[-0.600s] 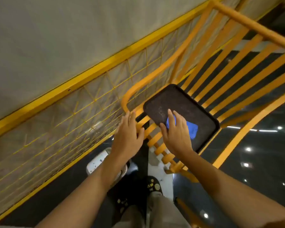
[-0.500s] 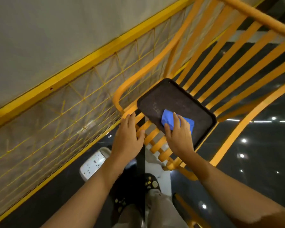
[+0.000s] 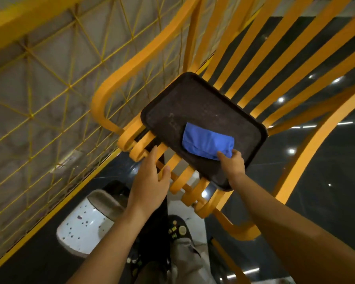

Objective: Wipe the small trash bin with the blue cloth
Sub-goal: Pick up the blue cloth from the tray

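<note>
Yellow bench (image 3: 260,64) holding black tray (image 3: 195,107). Right hand (image 3: 233,163) pinching blue cloth (image 3: 207,141) on tray. Left hand (image 3: 150,181) open, fingers resting on slats. Bin (image 3: 84,222) sitting below.

Tray (image 3: 193,103): lies on the slatted seat of the bench (image 3: 260,64), toward its front left corner, its near edge overhanging the slat ends. Cloth (image 3: 207,142): on the tray, in its near right part. Right hand (image 3: 233,165): at the cloth's near right corner, touching it, over the tray's near edge. Left hand (image 3: 150,181): left of the tray, on the front slat ends. Bin (image 3: 84,224): on the floor (image 3: 336,181), below and left of the left hand, before the bench. Mesh railing (image 3: 49,89): left of bench and bin.
</note>
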Available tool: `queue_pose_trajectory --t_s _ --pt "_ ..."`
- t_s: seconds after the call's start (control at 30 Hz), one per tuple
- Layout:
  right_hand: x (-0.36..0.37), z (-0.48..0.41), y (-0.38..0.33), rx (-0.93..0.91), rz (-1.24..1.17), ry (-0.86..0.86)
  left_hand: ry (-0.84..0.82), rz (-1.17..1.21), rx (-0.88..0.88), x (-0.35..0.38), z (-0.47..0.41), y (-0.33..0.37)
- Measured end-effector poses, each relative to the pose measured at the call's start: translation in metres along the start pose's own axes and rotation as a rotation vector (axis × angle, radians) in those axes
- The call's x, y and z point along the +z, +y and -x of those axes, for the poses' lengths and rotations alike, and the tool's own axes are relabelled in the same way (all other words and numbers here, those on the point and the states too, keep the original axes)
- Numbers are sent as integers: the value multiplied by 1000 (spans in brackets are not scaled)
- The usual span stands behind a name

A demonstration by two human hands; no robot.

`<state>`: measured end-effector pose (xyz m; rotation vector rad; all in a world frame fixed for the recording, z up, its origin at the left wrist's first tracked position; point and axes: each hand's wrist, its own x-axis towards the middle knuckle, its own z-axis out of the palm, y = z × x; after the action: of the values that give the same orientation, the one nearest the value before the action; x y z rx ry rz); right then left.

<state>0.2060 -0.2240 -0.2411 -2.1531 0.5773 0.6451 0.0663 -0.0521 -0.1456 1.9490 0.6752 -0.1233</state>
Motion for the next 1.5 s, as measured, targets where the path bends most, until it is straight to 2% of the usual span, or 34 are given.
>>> queue_pose_trajectory --t_s 0.37,0.5,0.77,0.83,0.97,1.13,1.27,1.4,1.5 --pt "23 -70 15 234 -205 77 -17 66 -30 28 -25 -26" --pt "24 -78 13 296 -278 54 -29 47 -63 31 -25 -32" --pt "21 -62 -6 179 -376 -30 -31 95 -118 33 -21 -34" --pt "18 -49 -13 111 -487 -108 -22 156 -128 33 -19 -33" --pt "14 -15 -32 8 -761 -371 18 234 -151 28 -16 -31" --pt "22 36 -51 -27 -814 -706 130 370 -200 15 -13 -33" --pt "39 74 -57 -13 -681 -913 183 526 -273 0 -8 -45" --pt "70 111 -51 54 -608 -1101 42 988 -229 -17 8 -71" --pt "101 137 -40 53 -497 -1195 6 1094 -224 -25 27 -100"
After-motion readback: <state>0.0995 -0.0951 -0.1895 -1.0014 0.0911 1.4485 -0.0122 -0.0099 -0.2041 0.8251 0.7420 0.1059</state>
